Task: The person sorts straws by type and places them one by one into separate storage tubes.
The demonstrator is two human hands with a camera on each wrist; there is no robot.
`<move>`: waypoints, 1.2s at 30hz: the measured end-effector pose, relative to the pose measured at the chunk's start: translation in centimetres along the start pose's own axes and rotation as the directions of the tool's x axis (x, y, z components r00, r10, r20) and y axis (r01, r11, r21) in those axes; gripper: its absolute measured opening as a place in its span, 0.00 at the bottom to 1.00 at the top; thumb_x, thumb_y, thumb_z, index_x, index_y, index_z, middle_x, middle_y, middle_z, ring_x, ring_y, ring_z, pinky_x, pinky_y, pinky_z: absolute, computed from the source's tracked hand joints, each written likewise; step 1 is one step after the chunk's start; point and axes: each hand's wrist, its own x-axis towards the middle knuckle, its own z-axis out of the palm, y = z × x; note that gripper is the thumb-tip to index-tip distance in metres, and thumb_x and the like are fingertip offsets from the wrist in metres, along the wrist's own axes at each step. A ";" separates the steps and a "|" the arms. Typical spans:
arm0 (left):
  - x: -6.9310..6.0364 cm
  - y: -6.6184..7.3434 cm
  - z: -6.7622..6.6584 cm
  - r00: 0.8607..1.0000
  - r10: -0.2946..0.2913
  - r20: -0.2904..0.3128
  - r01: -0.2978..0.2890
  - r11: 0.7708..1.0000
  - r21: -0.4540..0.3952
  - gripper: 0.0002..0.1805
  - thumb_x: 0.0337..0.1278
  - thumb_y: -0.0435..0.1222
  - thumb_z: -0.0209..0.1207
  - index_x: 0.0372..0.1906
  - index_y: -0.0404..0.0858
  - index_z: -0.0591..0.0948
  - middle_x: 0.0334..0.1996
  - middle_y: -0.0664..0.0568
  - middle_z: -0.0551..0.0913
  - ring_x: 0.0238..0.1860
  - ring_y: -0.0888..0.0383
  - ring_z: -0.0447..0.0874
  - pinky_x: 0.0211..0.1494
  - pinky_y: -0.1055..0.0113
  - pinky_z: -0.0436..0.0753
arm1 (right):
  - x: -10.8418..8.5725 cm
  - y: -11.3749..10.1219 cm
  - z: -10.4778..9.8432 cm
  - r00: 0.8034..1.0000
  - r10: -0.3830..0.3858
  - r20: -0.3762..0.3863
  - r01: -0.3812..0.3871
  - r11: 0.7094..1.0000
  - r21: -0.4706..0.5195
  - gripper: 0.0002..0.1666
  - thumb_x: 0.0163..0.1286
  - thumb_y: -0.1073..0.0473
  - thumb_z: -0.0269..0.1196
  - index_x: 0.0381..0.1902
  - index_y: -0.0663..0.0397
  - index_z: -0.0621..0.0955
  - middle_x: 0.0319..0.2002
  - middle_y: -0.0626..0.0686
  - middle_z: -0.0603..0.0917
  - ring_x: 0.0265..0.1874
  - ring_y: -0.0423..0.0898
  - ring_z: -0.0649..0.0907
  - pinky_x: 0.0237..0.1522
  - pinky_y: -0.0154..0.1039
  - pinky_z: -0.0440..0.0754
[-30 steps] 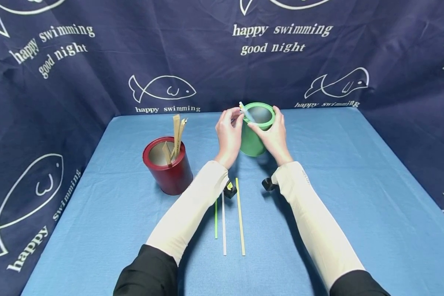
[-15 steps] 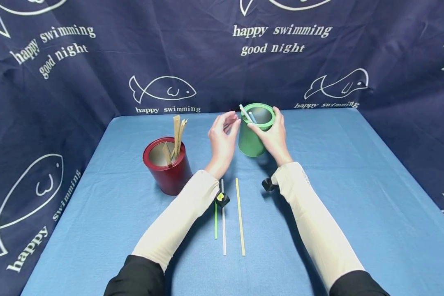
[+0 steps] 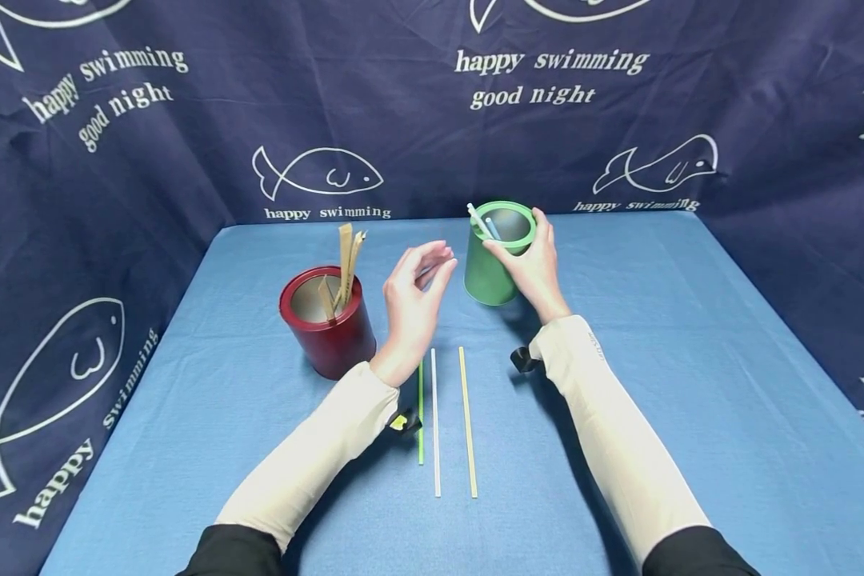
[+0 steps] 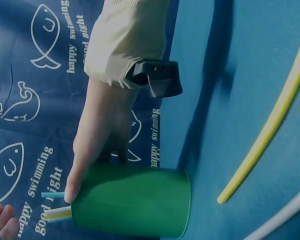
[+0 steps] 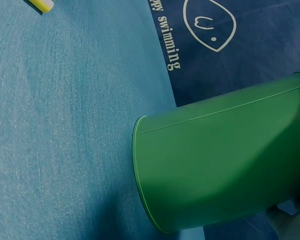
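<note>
My right hand [image 3: 531, 270] grips the rim of an upright green can [image 3: 491, 276] toward the back of the table, thumb at the near side and fingers round the right. Several thin drinking straws [image 3: 479, 221] stand in the can, leaning on its left rim; white, yellow and blue ones show in the left wrist view. My left hand [image 3: 414, 308] hovers left of the can, fingers loosely bent and holding nothing. Below it on the cloth lie a green straw [image 3: 421, 450], a white straw [image 3: 435, 432] and a yellow straw [image 3: 468, 428], roughly side by side.
A red can [image 3: 334, 344] with several flat light-brown sticks [image 3: 346, 260] stands to the left, close to my left forearm. Blue cloth [image 3: 691, 360] covers the table. A dark blue printed curtain [image 3: 432, 120] rises behind the back edge.
My left hand has let go of a straw at the green can's rim and moved back left and nearer. The right hand keeps its hold on the can.
</note>
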 end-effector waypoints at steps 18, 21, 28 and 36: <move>-2.6 0.5 -2.9 0.992 -0.056 0.114 0.042 0.992 0.119 0.13 0.58 0.29 0.63 0.48 0.30 0.81 0.42 0.41 0.85 0.47 0.51 0.86 0.55 0.71 0.82 | -0.1 0.0 0.0 1.000 -0.002 0.007 0.002 1.000 0.000 0.58 0.53 0.43 0.73 0.74 0.51 0.56 0.70 0.60 0.64 0.66 0.56 0.70 0.69 0.50 0.67; -3.3 0.1 -3.2 0.988 -0.073 0.134 0.053 0.988 0.145 0.13 0.57 0.28 0.64 0.47 0.30 0.82 0.42 0.41 0.85 0.47 0.50 0.86 0.55 0.71 0.83 | 0.0 0.0 -0.1 1.000 -0.004 0.003 0.004 1.000 0.008 0.58 0.53 0.44 0.73 0.74 0.51 0.56 0.70 0.60 0.64 0.66 0.56 0.69 0.69 0.50 0.66; -4.5 -1.0 -3.8 0.980 -0.129 0.148 0.101 0.978 0.185 0.12 0.54 0.26 0.65 0.46 0.30 0.82 0.40 0.40 0.85 0.45 0.48 0.86 0.53 0.68 0.84 | 0.0 0.2 0.0 1.000 0.006 0.005 -0.006 1.000 0.004 0.58 0.53 0.43 0.73 0.74 0.51 0.55 0.70 0.59 0.64 0.66 0.55 0.69 0.70 0.49 0.66; -5.3 -2.2 -4.4 0.957 -0.228 0.178 0.177 0.949 0.263 0.13 0.54 0.27 0.65 0.45 0.30 0.82 0.40 0.39 0.86 0.44 0.47 0.86 0.52 0.62 0.85 | 0.0 0.0 -0.1 1.000 0.001 0.002 -0.001 1.000 0.003 0.58 0.53 0.43 0.73 0.74 0.51 0.55 0.70 0.59 0.64 0.66 0.55 0.69 0.69 0.50 0.66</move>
